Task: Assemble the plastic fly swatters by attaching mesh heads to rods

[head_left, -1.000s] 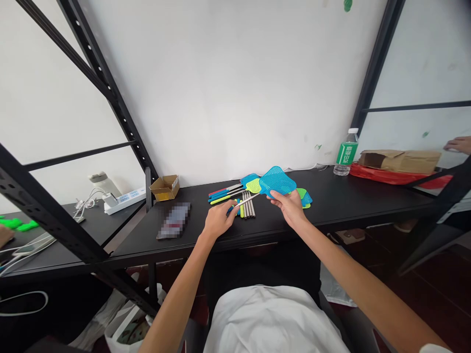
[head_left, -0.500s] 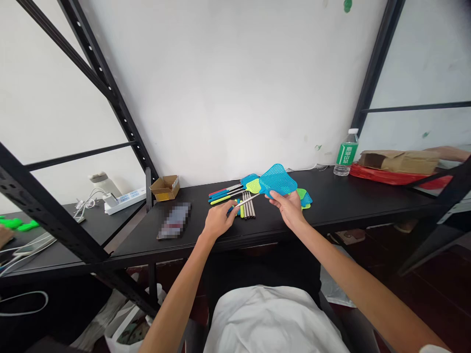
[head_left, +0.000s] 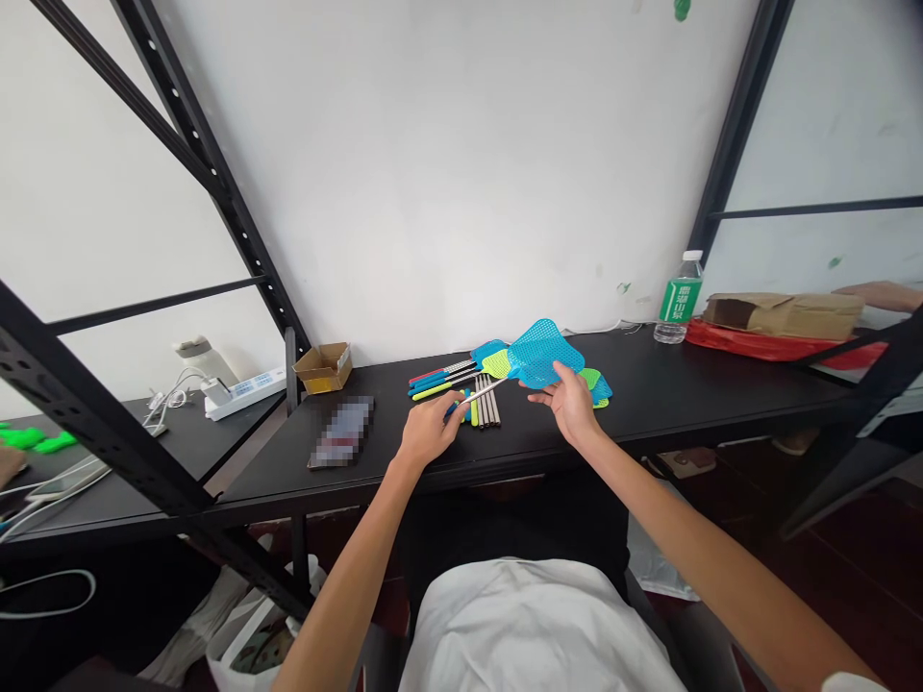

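At the left of the black table [head_left: 260, 481] stands a small open carton [head_left: 323, 369], with a blurred-out flat item [head_left: 341, 432] lying nearer the front edge. Next come several swatters [head_left: 441, 383] laid side by side, their coloured handles pointing left and their rods running right towards mesh heads by the wall [head_left: 461, 173]. In front of these is the blue swatter in hand, spanning from the left hand [head_left: 431, 425] to the right hand [head_left: 569, 402], raised a little over the table. It should handle as a light thing: the thin metal rod [head_left: 485, 390] looks stiff and smooth, perhaps slippery, while the blue mesh head [head_left: 544, 351] looks like thin, bendy plastic that would flex if pushed at its outer edge. The firmest places to take hold are the thick handle and the neck where the mesh meets the rod. The left hand is closed around the handle end, fingers curled, hiding most of it. Just right of that hand lie loose coloured handles [head_left: 474, 411] and a row of short metal rods [head_left: 490, 404]. The right hand has the near edge of the mesh between thumb and partly spread fingers, a narrow, loose hold; how hard it presses, I cannot tell. Beyond it lie more blue and lime mesh heads [head_left: 597, 386], and farther right a green-labelled bottle [head_left: 678, 300].
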